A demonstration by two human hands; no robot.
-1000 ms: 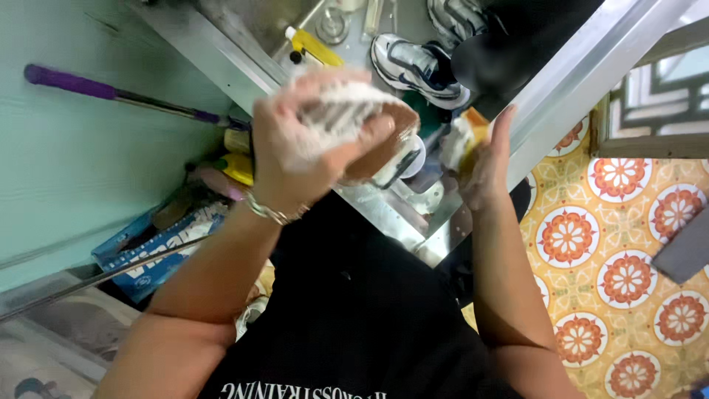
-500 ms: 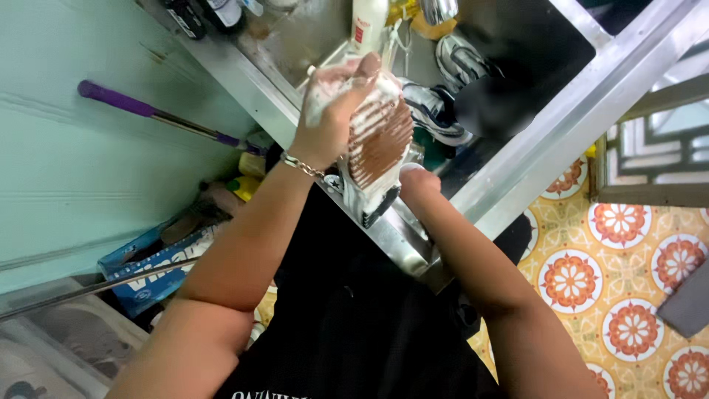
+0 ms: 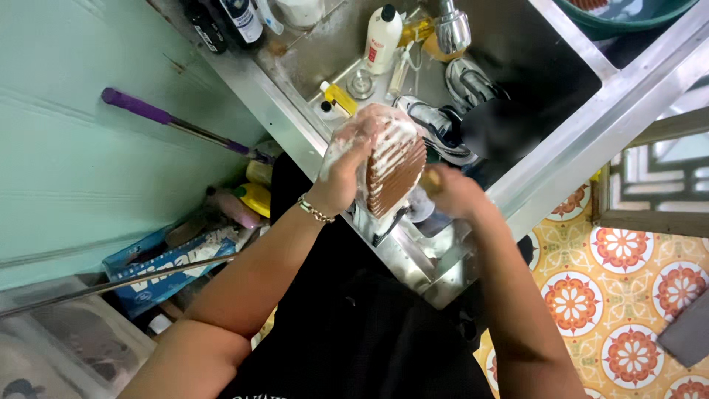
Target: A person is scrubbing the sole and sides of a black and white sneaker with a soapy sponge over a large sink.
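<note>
Soapy left hand point(image 3: 347, 166) grips a brown-soled shoe point(image 3: 394, 175), sole turned up and streaked with foam, above the edge of a steel sink point(image 3: 550, 81). Right hand point(image 3: 447, 193) is curled into a fist just beside the sole; what it pinches cannot be told

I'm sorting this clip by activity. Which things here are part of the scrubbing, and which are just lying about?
In use:
left hand
soapy shoe, brown sole up
right hand
sink

Lying about:
white bottle
sneakers in the sink
purple-handled stick
blue box
</note>
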